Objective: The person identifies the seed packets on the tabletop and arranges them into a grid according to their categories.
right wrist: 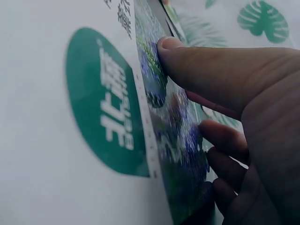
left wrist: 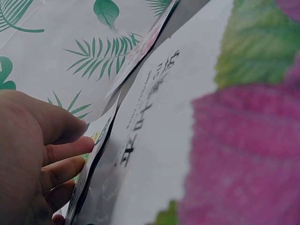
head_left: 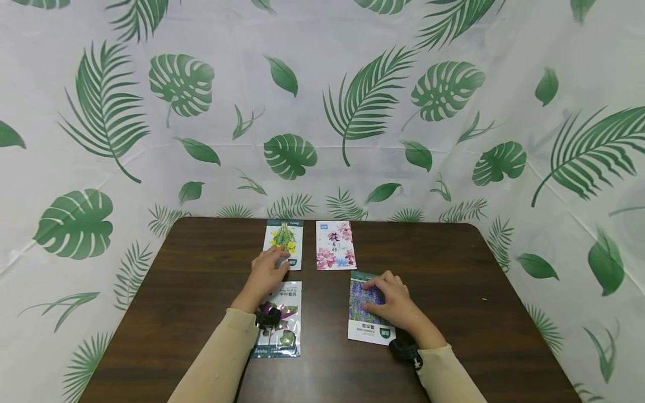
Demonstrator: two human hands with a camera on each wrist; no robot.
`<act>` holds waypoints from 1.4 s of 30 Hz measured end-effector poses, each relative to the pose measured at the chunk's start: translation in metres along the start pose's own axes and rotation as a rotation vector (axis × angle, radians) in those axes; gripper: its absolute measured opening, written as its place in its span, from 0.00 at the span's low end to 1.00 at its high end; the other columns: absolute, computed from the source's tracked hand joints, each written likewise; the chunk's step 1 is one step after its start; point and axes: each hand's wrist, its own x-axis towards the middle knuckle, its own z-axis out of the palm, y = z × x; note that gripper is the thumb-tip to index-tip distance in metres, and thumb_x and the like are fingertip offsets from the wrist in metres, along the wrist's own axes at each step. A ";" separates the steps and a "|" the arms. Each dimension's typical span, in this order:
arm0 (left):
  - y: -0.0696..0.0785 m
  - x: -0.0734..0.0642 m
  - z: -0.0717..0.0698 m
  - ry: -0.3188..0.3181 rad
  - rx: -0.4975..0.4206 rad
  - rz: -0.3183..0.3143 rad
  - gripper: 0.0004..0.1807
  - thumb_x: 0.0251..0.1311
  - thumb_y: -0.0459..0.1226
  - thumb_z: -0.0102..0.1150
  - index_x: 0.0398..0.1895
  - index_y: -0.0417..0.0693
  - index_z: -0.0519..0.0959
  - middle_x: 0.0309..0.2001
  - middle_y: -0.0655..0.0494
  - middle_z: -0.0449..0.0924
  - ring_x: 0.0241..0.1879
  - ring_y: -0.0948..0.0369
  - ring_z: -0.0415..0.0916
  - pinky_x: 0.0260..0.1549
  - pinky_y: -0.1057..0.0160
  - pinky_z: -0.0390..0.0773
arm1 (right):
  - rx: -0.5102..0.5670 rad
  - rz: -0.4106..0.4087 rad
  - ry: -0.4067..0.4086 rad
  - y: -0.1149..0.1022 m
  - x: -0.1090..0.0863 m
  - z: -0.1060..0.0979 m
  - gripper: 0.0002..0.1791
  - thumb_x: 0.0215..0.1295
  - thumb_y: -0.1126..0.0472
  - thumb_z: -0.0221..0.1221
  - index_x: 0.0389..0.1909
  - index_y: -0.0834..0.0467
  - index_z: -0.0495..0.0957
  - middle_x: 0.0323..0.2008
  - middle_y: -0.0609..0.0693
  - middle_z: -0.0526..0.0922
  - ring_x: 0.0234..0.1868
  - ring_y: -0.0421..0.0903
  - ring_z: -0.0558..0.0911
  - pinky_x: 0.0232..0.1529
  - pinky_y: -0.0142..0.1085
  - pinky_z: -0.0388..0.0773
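Observation:
My left hand rests its fingers on the lower part of a seed packet with yellow flowers at the table's far edge. Under that wrist lies a shiny packet with purple leaves, its printed front filling the right of the left wrist view. My right hand spreads over a lavender seed packet, thumb and fingers touching its purple flower picture. In the right wrist view the thumb lies on that printed picture. Between and beyond the hands is a pink-flowered packet, untouched.
All the packets lie flat on a dark brown wooden table. A white cloth with green leaf prints hangs behind and at both sides. Black straps with cameras circle both wrists. A tiny pale speck is on the right of the table.

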 end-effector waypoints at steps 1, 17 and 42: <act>0.000 0.000 0.000 0.002 0.004 0.003 0.18 0.78 0.41 0.61 0.65 0.45 0.84 0.82 0.49 0.69 0.83 0.41 0.62 0.79 0.32 0.51 | 0.000 -0.005 -0.009 -0.002 0.000 0.001 0.24 0.63 0.44 0.78 0.57 0.39 0.84 0.46 0.44 0.72 0.45 0.44 0.64 0.49 0.45 0.56; 0.002 0.000 0.000 -0.014 -0.004 -0.022 0.19 0.78 0.42 0.61 0.66 0.46 0.84 0.82 0.50 0.69 0.83 0.42 0.61 0.81 0.34 0.49 | 0.032 -0.134 -0.182 -0.039 -0.003 0.026 0.35 0.67 0.44 0.76 0.74 0.35 0.77 0.68 0.45 0.74 0.62 0.46 0.69 0.61 0.52 0.66; 0.003 0.000 0.001 0.041 0.042 -0.023 0.16 0.71 0.37 0.70 0.59 0.44 0.88 0.72 0.40 0.77 0.74 0.38 0.67 0.74 0.31 0.60 | 0.249 -0.240 -0.246 -0.034 -0.002 0.018 0.35 0.69 0.49 0.74 0.76 0.45 0.77 0.87 0.54 0.60 0.90 0.67 0.45 0.75 0.84 0.42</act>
